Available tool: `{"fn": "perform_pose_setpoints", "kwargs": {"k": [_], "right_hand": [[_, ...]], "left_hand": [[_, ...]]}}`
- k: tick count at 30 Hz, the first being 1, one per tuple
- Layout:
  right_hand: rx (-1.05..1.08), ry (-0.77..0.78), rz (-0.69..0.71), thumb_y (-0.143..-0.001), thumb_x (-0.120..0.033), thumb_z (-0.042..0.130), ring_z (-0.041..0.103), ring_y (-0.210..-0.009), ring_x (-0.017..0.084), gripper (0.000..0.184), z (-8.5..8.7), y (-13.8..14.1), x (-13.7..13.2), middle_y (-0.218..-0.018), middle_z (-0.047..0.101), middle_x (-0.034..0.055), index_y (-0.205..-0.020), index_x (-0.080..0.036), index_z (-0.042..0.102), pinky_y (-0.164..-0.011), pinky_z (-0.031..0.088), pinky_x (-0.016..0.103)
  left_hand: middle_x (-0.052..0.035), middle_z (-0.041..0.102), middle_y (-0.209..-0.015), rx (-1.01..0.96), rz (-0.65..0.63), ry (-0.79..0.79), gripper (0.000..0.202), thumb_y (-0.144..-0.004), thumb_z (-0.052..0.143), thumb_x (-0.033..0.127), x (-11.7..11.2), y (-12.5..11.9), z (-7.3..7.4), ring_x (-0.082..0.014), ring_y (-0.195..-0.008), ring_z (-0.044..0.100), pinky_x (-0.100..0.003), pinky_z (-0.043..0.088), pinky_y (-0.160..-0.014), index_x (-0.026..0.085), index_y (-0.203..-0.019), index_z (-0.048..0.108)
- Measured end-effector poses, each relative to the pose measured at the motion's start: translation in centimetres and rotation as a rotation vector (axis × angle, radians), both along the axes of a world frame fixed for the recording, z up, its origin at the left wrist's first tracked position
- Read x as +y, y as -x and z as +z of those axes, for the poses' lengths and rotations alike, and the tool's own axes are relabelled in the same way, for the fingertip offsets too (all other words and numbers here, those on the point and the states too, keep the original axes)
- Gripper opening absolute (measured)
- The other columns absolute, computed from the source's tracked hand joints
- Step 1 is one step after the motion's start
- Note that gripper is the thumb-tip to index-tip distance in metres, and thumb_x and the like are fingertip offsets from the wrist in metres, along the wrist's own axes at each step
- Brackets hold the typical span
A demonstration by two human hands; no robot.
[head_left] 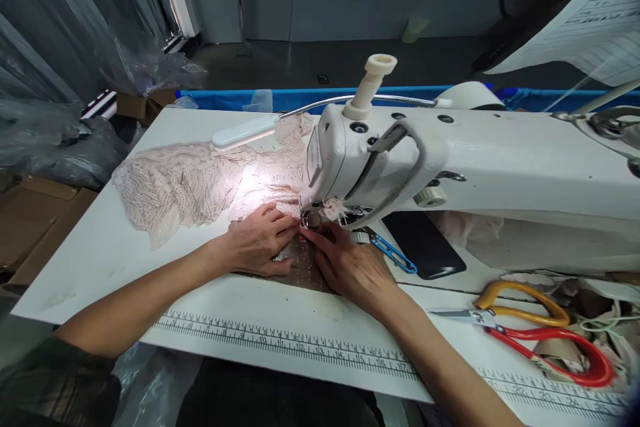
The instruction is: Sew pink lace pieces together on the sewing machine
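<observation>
A pale pink lace fabric [175, 187] lies bunched across the table and runs to the needle area of a white sewing machine [500, 153]. My left hand [263, 240] rests on the fabric just left of the presser foot [311, 219], fingers stretched and thumb apart. Close against the foot's front right, my right hand [353, 263] has its fingertips drawn together at the fabric's edge. What lies between those fingertips is partly hidden. Beneath both hands shows a brownish plate [305, 263]. A lamp [245, 132] lights the lace brightly.
Blue thread snips [395, 255] and a black phone [425, 245] lie right of my right hand. Scissors [500, 317] with yellow and red handles sit beside fabric scraps [600, 320]. A ruler strip [295, 345] follows the table's front edge. Cardboard boxes [45, 220] stand left.
</observation>
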State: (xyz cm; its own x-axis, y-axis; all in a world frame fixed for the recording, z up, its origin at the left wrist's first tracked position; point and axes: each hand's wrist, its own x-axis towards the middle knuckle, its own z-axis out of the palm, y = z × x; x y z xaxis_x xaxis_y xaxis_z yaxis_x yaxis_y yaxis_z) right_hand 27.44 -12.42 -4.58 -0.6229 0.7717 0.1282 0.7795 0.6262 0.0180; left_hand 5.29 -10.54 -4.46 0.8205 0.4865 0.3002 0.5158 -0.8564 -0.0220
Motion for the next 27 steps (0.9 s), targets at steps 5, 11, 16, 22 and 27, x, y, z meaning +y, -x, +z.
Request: {"fn": "perform_pose_setpoints", "kwargs": {"k": [5, 11, 16, 22, 27], "right_hand": [[-0.012, 0.003, -0.02, -0.092, -0.022, 0.047, 0.062, -0.078, 0.022, 0.041, -0.2, 0.3, 0.0, -0.113, 0.065, 0.0132, -0.131, -0.024, 0.059, -0.063, 0.047, 0.03], [0.231, 0.129, -0.083, -0.092, -0.027, 0.045, 0.065, -0.082, 0.023, 0.036, -0.7, -0.8, 0.6, -0.111, 0.064, 0.0126, -0.123, -0.023, 0.064, -0.068, 0.052, 0.032], [0.563, 0.35, -0.071, -0.091, -0.027, 0.042, 0.063, -0.094, 0.022, 0.028, 0.5, -2.2, 1.6, -0.097, 0.067, 0.0081, -0.103, -0.018, 0.065, -0.084, 0.051, 0.032], [0.618, 0.364, -0.127, -0.096, -0.036, 0.032, 0.059, -0.079, 0.022, 0.035, -0.4, -2.9, 3.0, -0.077, 0.063, 0.0067, -0.082, -0.017, 0.059, -0.075, 0.05, 0.034], [0.625, 0.342, -0.163, -0.094, -0.041, 0.033, 0.059, -0.087, 0.024, 0.036, -0.5, -2.5, 2.7, -0.087, 0.064, 0.0097, -0.087, -0.018, 0.059, -0.078, 0.049, 0.036]], "left_hand": [[-0.014, 0.06, -0.108, 0.049, 0.039, 0.042, 0.044, -0.088, 0.047, 0.043, 0.2, -0.2, 0.6, -0.0248, -0.087, 0.054, -0.042, 0.045, -0.09, 0.007, -0.108, 0.063], [-0.0145, 0.059, -0.108, 0.05, 0.041, 0.049, 0.051, -0.085, 0.049, 0.046, 0.6, -0.2, 0.8, -0.0249, -0.088, 0.053, -0.04, 0.046, -0.087, 0.005, -0.113, 0.061], [-0.0146, 0.058, -0.109, 0.035, 0.023, 0.058, 0.056, -0.085, 0.049, 0.051, 1.1, 0.1, 0.4, -0.0259, -0.091, 0.053, -0.041, 0.047, -0.087, 0.006, -0.116, 0.059], [-0.013, 0.059, -0.107, 0.011, 0.023, 0.094, 0.051, -0.084, 0.051, 0.052, 1.3, 0.1, 0.3, -0.0251, -0.092, 0.054, -0.04, 0.047, -0.088, 0.009, -0.108, 0.063], [-0.0133, 0.059, -0.103, -0.02, 0.024, 0.078, 0.049, -0.085, 0.052, 0.05, 1.3, 0.1, 0.1, -0.0252, -0.092, 0.054, -0.04, 0.048, -0.087, 0.008, -0.105, 0.064]]}}
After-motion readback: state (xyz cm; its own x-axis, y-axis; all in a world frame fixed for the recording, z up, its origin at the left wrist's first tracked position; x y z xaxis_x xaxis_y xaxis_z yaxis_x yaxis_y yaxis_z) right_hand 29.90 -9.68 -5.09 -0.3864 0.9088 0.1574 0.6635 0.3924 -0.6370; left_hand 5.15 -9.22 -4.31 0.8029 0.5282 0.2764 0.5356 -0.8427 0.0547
